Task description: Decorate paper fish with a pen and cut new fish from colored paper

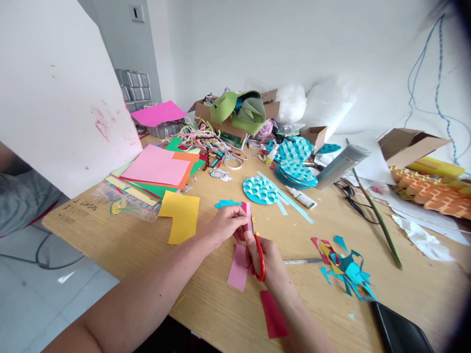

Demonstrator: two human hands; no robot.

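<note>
In the head view my left hand (pixel 232 221) pinches a small strip of pink paper (pixel 249 212). My right hand (pixel 268 257) is closed around red-handled scissors (pixel 262 264), whose blades point up beside the strip; how far they are apart is hard to see. Below my hands a larger pink paper piece (pixel 237 272) lies on the table. A red paper piece (pixel 273 314) is partly under my right forearm. Just beyond my left hand lies a blue paper cutout (pixel 227 203). An L-shaped yellow sheet (pixel 187 215) rests to the left.
Stacked coloured sheets (pixel 156 164) lie at the left by a white board (pixel 62 93). Blue scalloped discs (pixel 259 190), a glue tube (pixel 302 198) and a grey cylinder (pixel 340 164) stand or lie farther back. Paper scraps (pixel 349 269) and a black phone (pixel 399 328) are at right.
</note>
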